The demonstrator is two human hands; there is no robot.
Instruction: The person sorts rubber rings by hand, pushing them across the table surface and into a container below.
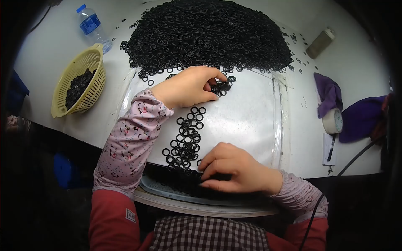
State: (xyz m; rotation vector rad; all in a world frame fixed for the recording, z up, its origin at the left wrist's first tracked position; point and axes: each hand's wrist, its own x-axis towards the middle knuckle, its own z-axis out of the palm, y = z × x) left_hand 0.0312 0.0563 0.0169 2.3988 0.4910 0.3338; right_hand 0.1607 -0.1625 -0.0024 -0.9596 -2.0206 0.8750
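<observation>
Small black rubber rings, like O-rings, form a large heap (pixel 209 35) at the far side of the white work surface. My left hand (pixel 188 87) curls around a small cluster of rings (pixel 222 87) just in front of the heap, thumb and fingers on either side of them. A loose strip of rings (pixel 184 144) runs from below that hand toward the near edge. Beside the strip's near end is my right hand (pixel 234 167), fingers bent and thumb apart, fingertips close to the rings. Below, a tray (pixel 161 189) sits under the edge, its contents dark.
At left stand a yellow plastic basket (pixel 99 73) with black pieces inside and a water bottle (pixel 91 25). On the right are a capped container (pixel 320 43), purple cloths (pixel 328 94), a tape roll (pixel 333 121) and a pen (pixel 331 148). A cable (pixel 354 160) crosses near my right arm.
</observation>
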